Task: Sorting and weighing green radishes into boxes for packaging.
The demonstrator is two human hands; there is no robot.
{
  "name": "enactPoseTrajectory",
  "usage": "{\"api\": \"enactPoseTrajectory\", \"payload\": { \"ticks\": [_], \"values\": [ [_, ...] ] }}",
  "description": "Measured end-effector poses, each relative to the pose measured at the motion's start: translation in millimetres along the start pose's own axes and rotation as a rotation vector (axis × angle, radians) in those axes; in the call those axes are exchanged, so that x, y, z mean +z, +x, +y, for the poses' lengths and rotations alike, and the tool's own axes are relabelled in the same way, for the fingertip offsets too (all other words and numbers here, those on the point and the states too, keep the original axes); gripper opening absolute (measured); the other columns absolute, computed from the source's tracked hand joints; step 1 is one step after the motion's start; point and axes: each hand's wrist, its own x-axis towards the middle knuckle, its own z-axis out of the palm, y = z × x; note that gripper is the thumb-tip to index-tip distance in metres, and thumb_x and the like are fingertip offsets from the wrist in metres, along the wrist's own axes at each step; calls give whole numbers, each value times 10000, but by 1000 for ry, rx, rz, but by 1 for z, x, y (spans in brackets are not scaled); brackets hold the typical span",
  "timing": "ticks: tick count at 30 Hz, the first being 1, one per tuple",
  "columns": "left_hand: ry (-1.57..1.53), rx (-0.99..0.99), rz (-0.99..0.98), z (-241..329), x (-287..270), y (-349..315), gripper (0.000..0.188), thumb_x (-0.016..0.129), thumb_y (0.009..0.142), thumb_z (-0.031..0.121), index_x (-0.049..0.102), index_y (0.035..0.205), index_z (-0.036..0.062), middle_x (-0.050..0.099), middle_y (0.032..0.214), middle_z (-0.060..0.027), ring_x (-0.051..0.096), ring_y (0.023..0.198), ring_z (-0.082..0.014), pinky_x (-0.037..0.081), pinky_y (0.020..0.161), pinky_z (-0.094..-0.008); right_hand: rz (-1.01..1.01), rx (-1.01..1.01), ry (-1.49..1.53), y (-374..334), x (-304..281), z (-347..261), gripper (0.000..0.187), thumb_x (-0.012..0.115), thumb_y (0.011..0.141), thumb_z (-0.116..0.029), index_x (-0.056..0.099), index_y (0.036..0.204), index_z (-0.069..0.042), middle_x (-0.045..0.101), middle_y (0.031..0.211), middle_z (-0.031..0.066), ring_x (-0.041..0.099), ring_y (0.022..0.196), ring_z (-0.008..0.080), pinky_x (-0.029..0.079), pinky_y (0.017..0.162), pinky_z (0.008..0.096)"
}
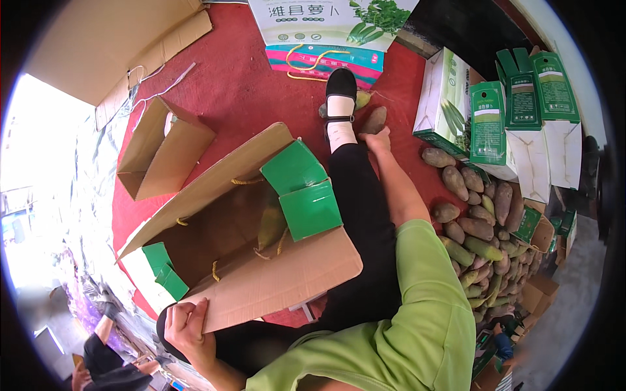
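An open carton (261, 260) lies across the person's lap, its mouth turned to the person's left; the left hand (186, 326) grips its near flap at the lower edge; a root vegetable (270, 225) lies inside it, under the inner flaps (303, 192); a smaller open box (163, 153) sits on the mat (241, 85) behind and left of the carton; the right hand (378, 140) reaches forward beside the outstretched foot (340, 98), touching a root (373, 120) on the mat; a heap of roots (482, 221) lies to the right; upright boxes (515, 117) stand behind that heap; a printed carton (326, 32) stands beyond the foot.
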Motion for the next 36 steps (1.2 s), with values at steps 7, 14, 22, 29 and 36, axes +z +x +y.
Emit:
{"api": "enactPoseTrajectory", "payload": {
  "ticks": [7,14,22,29,36],
  "values": [
    [14,4,-3,-2,-6,0,269,602,553,36,704,799,70,515,722,-60,564,668,-251,444,573,-355,-433,159,453,-16,-40,45,725,766,662,-402,511,1252,-67,570,1177,113,589,840,274,445,732,385],
    [-25,15,-1,-6,-9,-5,207,639,617,29,696,804,97,534,761,-22,584,708,-205,476,595,-330,-418,4,705,-82,-121,38,500,742,718,-327,590,1162,-154,599,1110,23,533,1046,217,415,845,444],
    [-37,68,48,-9,-11,-16,161,636,667,41,681,807,106,530,765,-13,579,718,-198,479,601,-328,-495,-669,574,-250,-221,-89,693,725,703,-214,495,1328,-21,593,1200,78,553,1107,189,431,916,319],
    [-32,86,38,-14,-13,-24,201,657,662,54,702,845,125,539,769,-10,597,737,-200,496,621,-330,-864,-1239,-133,-372,-198,-180,680,735,608,-244,576,1239,-44,628,1088,84,573,1003,150,442,900,292],
    [-43,94,19,-17,-7,-24,138,639,696,80,686,807,145,521,752,-7,584,733,-196,494,613,-342,-792,-1320,-1032,-405,-53,-212,687,753,602,-310,590,1233,-91,635,1156,142,591,1087,306,474,901,396]
  ]
}}
